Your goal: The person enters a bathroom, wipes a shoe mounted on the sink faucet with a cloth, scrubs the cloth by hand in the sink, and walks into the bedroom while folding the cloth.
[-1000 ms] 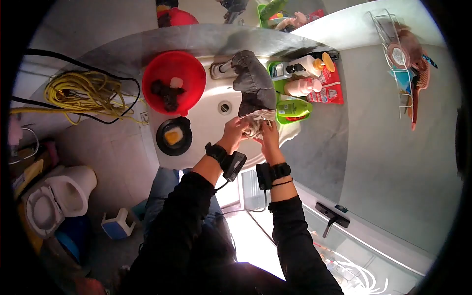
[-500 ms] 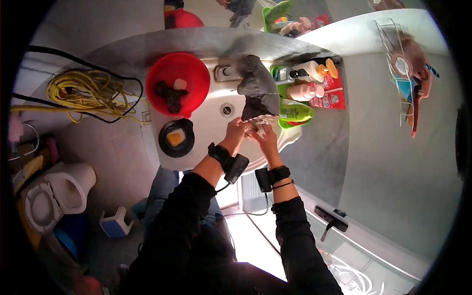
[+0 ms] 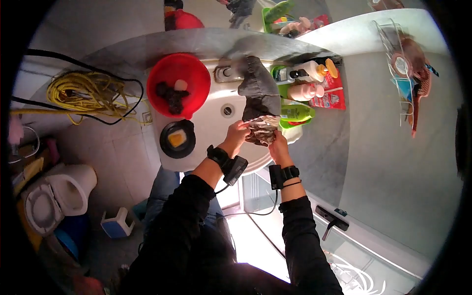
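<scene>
A dark grey cloth piece (image 3: pixel 260 91) with a brown-and-white patterned end stretches over the right side of the white sink (image 3: pixel 209 135). My left hand (image 3: pixel 237 135) pinches the left side of its patterned end. At the right side of that same end, my right hand (image 3: pixel 279 147) grips the fabric. The cloth's exact kind is unclear. Left of the drain, a red basin (image 3: pixel 199 96) contains dark wet cloth and a pale pinkish lump. Below it sits a black dish (image 3: pixel 170 149) with a yellow-and-white block on it, perhaps soap or a sponge.
Behind the sink is a metal faucet (image 3: pixel 227 73). Green trays with a green bottle (image 3: pixel 295 113), pump bottles (image 3: pixel 306 92) and a red packet (image 3: pixel 334 100) stand at right. Coiled yellow cord (image 3: pixel 73 93) lies left. A toilet (image 3: pixel 71 189) and small stool (image 3: pixel 117 222) are lower left.
My right hand has moved right and slightly down, away from my left hand. The patterned end of the cloth is now spread between them and shows more.
</scene>
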Tool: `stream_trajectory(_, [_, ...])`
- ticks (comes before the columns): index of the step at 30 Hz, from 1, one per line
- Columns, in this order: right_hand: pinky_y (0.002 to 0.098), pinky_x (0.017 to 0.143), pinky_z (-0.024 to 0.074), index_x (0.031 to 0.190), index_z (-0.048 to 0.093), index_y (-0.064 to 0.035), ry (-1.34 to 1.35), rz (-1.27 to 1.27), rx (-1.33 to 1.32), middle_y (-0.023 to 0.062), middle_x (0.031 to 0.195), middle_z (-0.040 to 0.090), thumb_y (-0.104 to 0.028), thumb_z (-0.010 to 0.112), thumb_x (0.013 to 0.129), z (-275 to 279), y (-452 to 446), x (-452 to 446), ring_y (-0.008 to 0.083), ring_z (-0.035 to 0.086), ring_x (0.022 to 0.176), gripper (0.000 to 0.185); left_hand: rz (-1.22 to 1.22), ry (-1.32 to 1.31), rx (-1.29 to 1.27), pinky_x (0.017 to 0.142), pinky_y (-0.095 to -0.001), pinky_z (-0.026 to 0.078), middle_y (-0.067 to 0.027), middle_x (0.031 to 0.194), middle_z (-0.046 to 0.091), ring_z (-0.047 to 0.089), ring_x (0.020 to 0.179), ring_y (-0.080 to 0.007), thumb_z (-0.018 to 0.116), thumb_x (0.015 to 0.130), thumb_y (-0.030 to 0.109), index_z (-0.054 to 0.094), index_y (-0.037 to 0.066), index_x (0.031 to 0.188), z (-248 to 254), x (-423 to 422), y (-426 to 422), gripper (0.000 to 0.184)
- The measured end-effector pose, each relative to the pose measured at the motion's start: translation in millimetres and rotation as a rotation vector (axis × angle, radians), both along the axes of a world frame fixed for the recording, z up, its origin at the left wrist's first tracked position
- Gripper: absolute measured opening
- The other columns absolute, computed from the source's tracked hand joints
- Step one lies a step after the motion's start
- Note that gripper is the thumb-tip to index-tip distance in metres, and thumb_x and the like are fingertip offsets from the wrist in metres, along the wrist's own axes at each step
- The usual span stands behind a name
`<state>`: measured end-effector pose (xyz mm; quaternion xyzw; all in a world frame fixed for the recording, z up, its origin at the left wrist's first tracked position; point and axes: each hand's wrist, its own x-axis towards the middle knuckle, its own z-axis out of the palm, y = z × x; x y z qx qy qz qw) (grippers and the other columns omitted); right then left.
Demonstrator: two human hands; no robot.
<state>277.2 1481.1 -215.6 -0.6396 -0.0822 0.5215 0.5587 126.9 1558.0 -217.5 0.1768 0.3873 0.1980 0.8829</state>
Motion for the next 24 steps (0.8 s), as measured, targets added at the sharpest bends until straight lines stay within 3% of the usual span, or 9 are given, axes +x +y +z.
stream_trajectory(3, [0.0294, 0.068, 0.0433, 0.092, 0.049, 0.0010, 0.094, -0.004, -0.032, 0.0089, 0.090, 0.054, -0.017, 0.035, 0.082, -3, 0, 2, 0.0170, 0.053, 0.079, 0.025, -0.033, -0.061, 0.198, 0.084, -0.0307, 0.035, -0.0066, 0.107, 0.046, 0.042, 0.099, -0.0151, 0.048, 0.072, 0.001, 0.041, 0.003, 0.111, -4, 2, -2, 0.039])
stream_trajectory(9, [0.0297, 0.068, 0.0435, 0.091, 0.051, -0.0003, 0.048, 0.122, -0.135, 0.0072, 0.090, 0.054, -0.018, 0.037, 0.082, 6, 3, 4, 0.0159, 0.053, 0.080, 0.024, -0.052, -0.300, 0.039, 0.084, -0.0288, 0.034, -0.0059, 0.110, 0.045, 0.042, 0.101, -0.0159, 0.053, 0.072, 0.005, 0.040, 0.003, 0.112, -2, -1, 12, 0.042])
stream_trajectory(10, [0.0294, 0.068, 0.0437, 0.091, 0.051, -0.0005, 0.022, 0.176, -0.150, 0.0068, 0.091, 0.054, -0.018, 0.038, 0.082, 2, 1, 9, 0.0156, 0.053, 0.081, 0.024, -0.126, -0.135, 0.048, 0.085, -0.0293, 0.034, -0.0042, 0.109, 0.045, 0.042, 0.101, -0.0158, 0.056, 0.072, 0.008, 0.039, 0.004, 0.113, 13, -6, 17, 0.045])
stream_trajectory(11, [0.0294, 0.068, 0.0437, 0.091, 0.051, -0.0005, 0.022, 0.176, -0.150, 0.0068, 0.091, 0.054, -0.018, 0.038, 0.082, 7, 4, 7, 0.0156, 0.053, 0.081, 0.024, -0.127, -0.134, 0.048, 0.085, -0.0293, 0.034, -0.0042, 0.109, 0.045, 0.042, 0.101, -0.0158, 0.056, 0.072, 0.008, 0.039, 0.004, 0.113, 20, -8, 20, 0.045])
stream_trajectory(13, [0.0299, 0.069, 0.0440, 0.092, 0.052, -0.0007, -0.005, 0.269, -0.079, 0.0060, 0.092, 0.054, -0.018, 0.037, 0.083, 17, 7, 6, 0.0155, 0.053, 0.082, 0.025, -0.260, -0.183, -0.010, 0.085, -0.0291, 0.035, -0.0032, 0.109, 0.045, 0.042, 0.101, -0.0158, 0.053, 0.070, 0.001, 0.038, 0.004, 0.114, 26, -11, 23, 0.047])
stream_trajectory(16, [0.0298, 0.069, 0.0444, 0.097, 0.050, 0.0004, 0.054, 0.294, -0.071, 0.0074, 0.093, 0.054, -0.015, 0.038, 0.083, 13, 8, 9, 0.0167, 0.053, 0.083, 0.024, -0.238, -0.259, 0.164, 0.083, -0.0283, 0.036, -0.0035, 0.109, 0.045, 0.043, 0.100, -0.0165, 0.046, 0.064, -0.008, 0.037, 0.004, 0.115, 0, -2, 14, 0.053])
stream_trajectory(19, [0.0307, 0.073, 0.0447, 0.100, 0.047, 0.0019, 0.044, 0.294, -0.083, 0.0097, 0.094, 0.053, -0.010, 0.040, 0.081, 13, 8, 7, 0.0192, 0.052, 0.086, 0.023, -0.273, -0.283, 0.158, 0.081, -0.0283, 0.037, -0.0043, 0.107, 0.047, 0.045, 0.098, -0.0166, 0.039, 0.059, -0.013, 0.037, 0.004, 0.115, -9, 0, 14, 0.059])
stream_trajectory(23, [0.0326, 0.076, 0.0445, 0.106, 0.040, 0.0032, 0.099, 0.242, -0.071, 0.0126, 0.099, 0.050, -0.003, 0.040, 0.079, 16, 12, -6, 0.0219, 0.052, 0.088, 0.028, -0.287, -0.138, 0.107, 0.079, -0.0287, 0.038, -0.0056, 0.104, 0.049, 0.047, 0.095, -0.0163, 0.037, 0.059, -0.013, 0.038, 0.003, 0.114, 3, -2, 18, 0.057])
stream_trajectory(24, [0.0338, 0.078, 0.0439, 0.109, 0.038, 0.0025, 0.139, 0.146, -0.044, 0.0138, 0.102, 0.048, -0.001, 0.039, 0.079, 17, 12, -10, 0.0227, 0.051, 0.090, 0.030, -0.189, -0.174, 0.082, 0.079, -0.0287, 0.038, -0.0063, 0.103, 0.049, 0.047, 0.093, -0.0161, 0.037, 0.060, -0.013, 0.038, 0.002, 0.113, 8, -4, 18, 0.056])
